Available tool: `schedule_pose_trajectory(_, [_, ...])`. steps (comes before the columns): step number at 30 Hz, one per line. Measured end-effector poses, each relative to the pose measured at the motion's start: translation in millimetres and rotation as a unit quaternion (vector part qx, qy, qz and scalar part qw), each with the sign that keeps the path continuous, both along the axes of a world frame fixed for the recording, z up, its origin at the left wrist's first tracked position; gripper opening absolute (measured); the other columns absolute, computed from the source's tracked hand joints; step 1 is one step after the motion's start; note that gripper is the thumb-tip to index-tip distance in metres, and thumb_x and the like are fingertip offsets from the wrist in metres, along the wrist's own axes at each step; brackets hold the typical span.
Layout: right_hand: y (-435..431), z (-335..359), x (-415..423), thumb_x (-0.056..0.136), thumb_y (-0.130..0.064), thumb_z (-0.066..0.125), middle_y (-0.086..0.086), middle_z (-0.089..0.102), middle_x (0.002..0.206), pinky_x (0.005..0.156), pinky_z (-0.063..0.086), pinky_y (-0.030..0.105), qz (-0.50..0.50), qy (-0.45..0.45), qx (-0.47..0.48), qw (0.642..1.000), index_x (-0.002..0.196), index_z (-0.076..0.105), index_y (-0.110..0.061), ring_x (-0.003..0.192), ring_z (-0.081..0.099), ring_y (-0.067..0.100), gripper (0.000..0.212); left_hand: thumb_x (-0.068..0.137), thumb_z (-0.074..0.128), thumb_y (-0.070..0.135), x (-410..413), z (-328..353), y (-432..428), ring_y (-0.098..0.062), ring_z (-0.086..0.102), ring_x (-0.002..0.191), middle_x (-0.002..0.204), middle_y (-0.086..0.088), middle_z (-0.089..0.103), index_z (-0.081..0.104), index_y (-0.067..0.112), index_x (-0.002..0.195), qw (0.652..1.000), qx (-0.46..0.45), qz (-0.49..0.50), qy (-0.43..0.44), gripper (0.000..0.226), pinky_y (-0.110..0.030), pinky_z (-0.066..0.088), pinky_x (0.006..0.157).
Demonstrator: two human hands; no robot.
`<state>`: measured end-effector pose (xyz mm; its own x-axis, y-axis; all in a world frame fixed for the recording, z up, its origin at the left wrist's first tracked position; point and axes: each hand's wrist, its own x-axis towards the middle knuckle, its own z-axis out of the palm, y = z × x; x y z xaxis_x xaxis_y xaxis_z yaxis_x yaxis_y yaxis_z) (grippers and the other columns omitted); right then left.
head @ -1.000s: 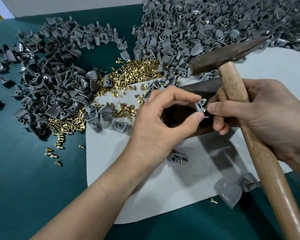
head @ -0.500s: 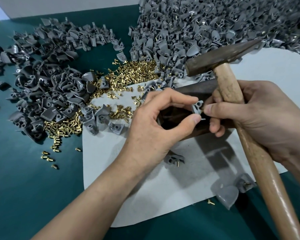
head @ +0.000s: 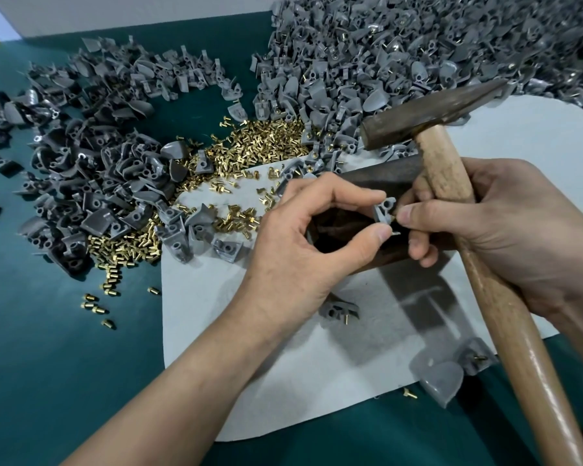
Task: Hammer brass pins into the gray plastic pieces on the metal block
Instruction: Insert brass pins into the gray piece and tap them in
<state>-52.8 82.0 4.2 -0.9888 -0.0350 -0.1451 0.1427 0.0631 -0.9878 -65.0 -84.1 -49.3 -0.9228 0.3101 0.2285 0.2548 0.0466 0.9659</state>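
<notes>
- The gray plastic piece (head: 383, 211) is held just above the metal block (head: 384, 178), on the near side of its top, pinched between the thumb and forefinger of the left hand (head: 303, 250).
- A brass pin (head: 393, 217) sits at the right edge of that piece. It is tiny from here, so I cannot tell how far in it is.
- The right hand (head: 505, 237) comes in from the right, its forefinger tip against the pin, while its other fingers are curled round the hammer (head: 485, 280).
- The hammer's wooden handle slants up and away from the person, and its dark head hangs over the far side of the block, apart from the piece.
- The block stands on a white sheet (head: 317, 364), which lies on a green table cover (head: 48, 364).
- One loose gray piece (head: 339, 309) with a pin lies on the sheet just below the left hand. Two more gray pieces (head: 441, 378) lie at the sheet's near right edge.
- A heap of brass pins (head: 249, 139) spreads to the left of the block, reaching onto the sheet.
- A dark gray heap of pieces (head: 98, 163) lies farther left, and a much bigger pile (head: 418, 45) fills the far right.
</notes>
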Motion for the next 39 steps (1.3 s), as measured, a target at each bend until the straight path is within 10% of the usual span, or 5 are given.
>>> schedule_pose_trajectory(39, [0.0,1.2,0.6,0.072,0.008,0.068,0.004,0.063,0.055,0.042,0.046,0.019,-0.001,-0.009,0.004,1.000,0.067,0.054,-0.007,0.042,0.059,0.014,0.021,0.075,0.074,0.022,1.1,4.5,2.1,-0.027,0.060,0.104,0.106,-0.015,0.065,0.067,0.031,0.089,1.000,-0.006,0.008,-0.014,0.019,-0.044,0.051,0.092])
